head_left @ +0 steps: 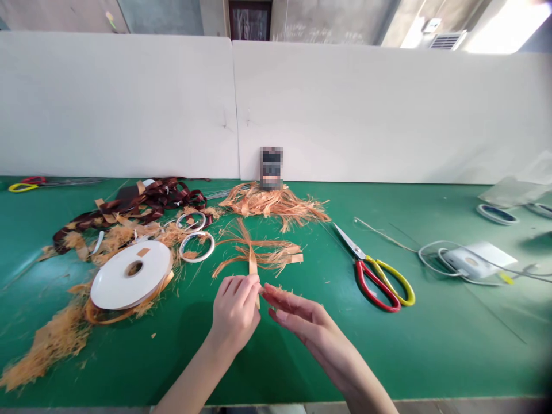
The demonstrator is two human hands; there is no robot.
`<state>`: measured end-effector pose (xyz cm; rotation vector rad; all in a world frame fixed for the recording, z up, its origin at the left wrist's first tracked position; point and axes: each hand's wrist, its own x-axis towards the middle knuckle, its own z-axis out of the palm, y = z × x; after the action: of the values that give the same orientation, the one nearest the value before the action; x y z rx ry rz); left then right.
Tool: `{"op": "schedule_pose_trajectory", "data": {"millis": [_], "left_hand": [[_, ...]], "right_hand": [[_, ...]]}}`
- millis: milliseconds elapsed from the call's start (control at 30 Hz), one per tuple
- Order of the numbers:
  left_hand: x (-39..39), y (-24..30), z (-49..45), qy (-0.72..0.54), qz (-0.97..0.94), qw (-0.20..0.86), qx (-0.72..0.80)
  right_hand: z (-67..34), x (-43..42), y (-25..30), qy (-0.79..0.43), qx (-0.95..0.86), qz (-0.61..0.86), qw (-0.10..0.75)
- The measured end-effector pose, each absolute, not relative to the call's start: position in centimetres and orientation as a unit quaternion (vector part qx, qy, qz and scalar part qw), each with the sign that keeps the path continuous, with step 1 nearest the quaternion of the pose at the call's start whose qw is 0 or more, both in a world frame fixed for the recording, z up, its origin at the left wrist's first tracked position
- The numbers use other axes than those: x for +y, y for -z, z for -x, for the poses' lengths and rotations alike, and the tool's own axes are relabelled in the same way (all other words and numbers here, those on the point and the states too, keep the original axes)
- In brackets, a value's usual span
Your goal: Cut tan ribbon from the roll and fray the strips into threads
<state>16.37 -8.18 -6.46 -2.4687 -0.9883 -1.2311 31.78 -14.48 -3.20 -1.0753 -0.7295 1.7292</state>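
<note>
My left hand (236,307) is closed around a tan ribbon strip (252,264), whose frayed far end points away from me. A short bit of the strip shows below the fingers. Close by on the right, my right hand (299,316) has its fingers stretched out and the thumb apart, the fingertips by the left hand. Some loose fibres lie along its fingers. Just beyond the hands, more frayed tan ribbon strips (276,253) lie on the green table (431,356).
Scissors (375,273) with red and yellow handles lie at right, near a white device (480,259) with cables. At left are a white spool (131,276), tape rings (197,247), brown ribbon (146,201) and fluffy fibres (56,339). A ribbon pile (271,204) lies before the white board (366,115).
</note>
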Motion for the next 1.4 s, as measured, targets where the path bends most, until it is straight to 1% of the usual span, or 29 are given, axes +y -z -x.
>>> {"op": "schedule_pose_trajectory", "data": {"millis": [100, 167, 300, 367, 400, 500, 600, 700, 767, 833, 900, 967, 1000, 1067, 1133, 1233, 1333, 1400], "left_hand": [[-7.7, 6.4, -16.1, 0.419, 0.838, 0.11, -0.332], [-7.5, 6.5, -16.3, 0.435, 0.824, 0.079, -0.354], [-7.8, 6.8, -17.4, 0.46, 0.78, -0.084, -0.416], [-8.0, 6.8, -17.9, 0.47, 0.758, -0.143, -0.428], [-8.0, 6.9, -18.1, 0.48, 0.748, -0.156, -0.432], [-7.9, 7.1, -17.9, 0.496, 0.733, -0.139, -0.444], [-6.9, 7.6, -16.9, 0.464, 0.775, -0.067, -0.425], [-5.4, 7.7, -15.0, 0.429, 0.811, -0.007, -0.398], [-4.2, 7.2, -13.7, 0.433, 0.799, 0.007, -0.417], [-3.4, 6.5, -12.6, 0.454, 0.773, 0.001, -0.444], [-3.2, 5.6, -12.2, 0.465, 0.76, -0.043, -0.452], [-3.7, 4.9, -12.5, 0.462, 0.758, -0.111, -0.446], [-4.2, 4.7, -12.9, 0.457, 0.759, -0.146, -0.44], [-5.2, 4.4, -14.0, 0.441, 0.764, -0.202, -0.425], [-6.1, 4.2, -15.2, 0.416, 0.777, -0.252, -0.4], [-6.5, 3.9, -16.2, 0.381, 0.769, -0.339, -0.385], [-5.9, 3.3, -16.1, 0.384, 0.673, -0.467, -0.426], [-5.2, 3.1, -15.9, 0.376, 0.608, -0.556, -0.425]], "right_hand": [[-31.6, -14.2, 3.5, -0.71, -0.281, 0.422, 0.489], [-31.2, -13.7, 3.9, -0.695, -0.259, 0.425, 0.519], [-29.9, -12.8, 4.5, -0.659, -0.248, 0.368, 0.607], [-29.4, -12.6, 4.7, -0.654, -0.261, 0.349, 0.618], [-29.1, -12.5, 4.7, -0.653, -0.273, 0.347, 0.615], [-28.6, -12.5, 4.9, -0.657, -0.31, 0.351, 0.59], [-28.6, -12.8, 4.9, -0.666, -0.32, 0.363, 0.568], [-29.6, -13.2, 4.6, -0.683, -0.288, 0.406, 0.535], [-30.9, -13.6, 4.3, -0.697, -0.256, 0.442, 0.503], [-32.2, -13.8, 4.3, -0.68, -0.231, 0.486, 0.498], [-33.0, -13.8, 4.6, -0.611, -0.229, 0.541, 0.531], [-33.2, -13.5, 5.1, -0.497, -0.268, 0.596, 0.57], [-32.9, -13.2, 5.3, -0.437, -0.301, 0.62, 0.579], [-31.9, -12.6, 5.4, -0.349, -0.378, 0.644, 0.566], [-30.8, -11.9, 5.3, -0.344, -0.452, 0.629, 0.531], [-29.9, -11.1, 4.8, -0.388, -0.5, 0.585, 0.507], [-30.5, -10.5, 4.2, -0.363, -0.465, 0.604, 0.536], [-31.1, -10.1, 3.7, -0.343, -0.457, 0.605, 0.554]]}}
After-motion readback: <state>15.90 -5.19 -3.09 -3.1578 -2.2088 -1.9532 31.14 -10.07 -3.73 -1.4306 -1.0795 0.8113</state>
